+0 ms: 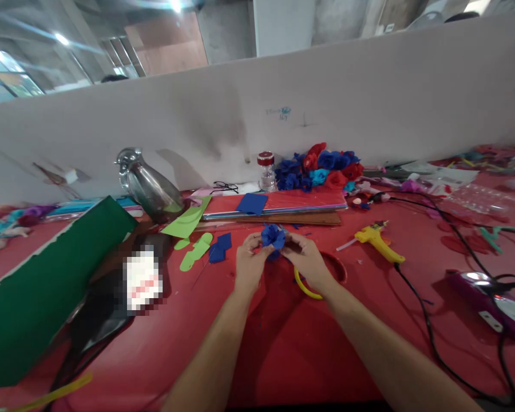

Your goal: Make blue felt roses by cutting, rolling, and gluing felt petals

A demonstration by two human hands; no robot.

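Observation:
Between my two hands is a blue paper flower [273, 237], raised over the red table. My left hand [252, 260] pinches it from the left, thumb at its lower edge. From the right, my right hand [306, 257] also grips it with closed fingers. Under my right wrist lie a yellow ring [304, 286] and a red ring [340, 266], both partly covered. Left of my hands are blue paper pieces [220, 248] and light green paper cutouts [196, 252]. A yellow glue gun [378, 241] rests to the right.
Red and blue paper flowers [326, 169] are heaped at the back by a clear jar [266, 171]. A metal jug [148, 183] leans at the left, behind a green board [47, 292]. A black cable [424, 320] runs past a purple device [493, 303] on the right.

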